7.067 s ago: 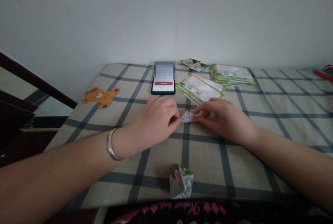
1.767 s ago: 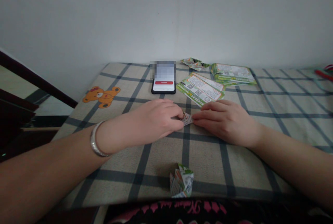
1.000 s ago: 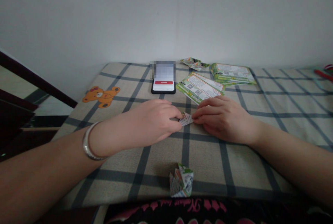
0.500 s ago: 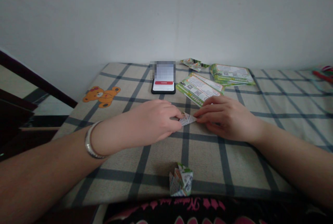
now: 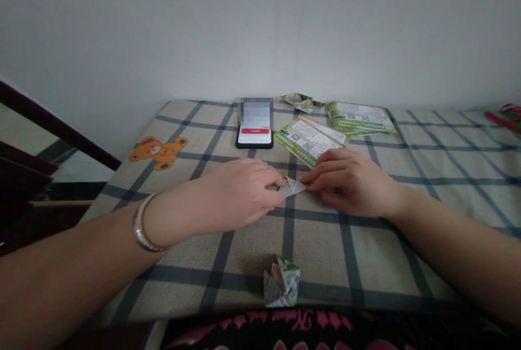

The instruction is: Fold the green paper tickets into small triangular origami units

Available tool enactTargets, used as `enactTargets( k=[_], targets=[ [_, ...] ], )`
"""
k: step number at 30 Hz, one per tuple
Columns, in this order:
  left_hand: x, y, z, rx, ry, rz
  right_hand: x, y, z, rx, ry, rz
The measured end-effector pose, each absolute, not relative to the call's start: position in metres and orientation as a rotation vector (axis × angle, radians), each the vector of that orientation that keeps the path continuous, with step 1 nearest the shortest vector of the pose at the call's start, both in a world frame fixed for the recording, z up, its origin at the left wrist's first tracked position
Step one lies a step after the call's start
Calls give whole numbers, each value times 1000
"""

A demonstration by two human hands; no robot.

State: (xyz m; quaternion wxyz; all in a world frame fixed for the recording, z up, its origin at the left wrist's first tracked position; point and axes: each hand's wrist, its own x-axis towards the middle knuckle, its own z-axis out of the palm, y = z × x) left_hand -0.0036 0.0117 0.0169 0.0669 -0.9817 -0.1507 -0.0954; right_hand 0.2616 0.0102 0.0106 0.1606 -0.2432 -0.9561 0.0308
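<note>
A small folded piece of printed paper [image 5: 292, 188] lies flat on the checked cloth between my two hands. My left hand [image 5: 238, 190], with a silver bangle [image 5: 140, 225] on its wrist, pinches the paper's left end with curled fingers. My right hand [image 5: 352, 182] presses and pinches the paper's right end, fingers together. Most of the paper is hidden under my fingers.
A finished folded paper shape [image 5: 281, 286] stands at the near edge. A phone [image 5: 254, 125] lies further back, with green printed leaflets [image 5: 309, 141], a stack of them [image 5: 358, 116] and a crumpled piece [image 5: 303, 102] near the wall. A bear print [image 5: 158, 150] marks the cloth at left.
Earlier the paper was lifted slightly between my fingertips; now it lies flatter on the cloth. In the last second my hands have barely shifted.
</note>
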Motion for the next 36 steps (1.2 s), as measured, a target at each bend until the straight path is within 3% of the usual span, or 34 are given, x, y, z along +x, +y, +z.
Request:
enactTargets(
  k=[10, 19, 36],
  targets=[
    [-5, 13, 20, -3008, -453, -280, 257, 3, 10, -691, -2827, -127],
    [1, 16, 3, -3130, -708, -498, 248, -1, 3, -833, -2721, -192],
    [10, 12, 0, -3018, -918, -498, 231, -8, 0, -957, -2636, -278]
  ],
)
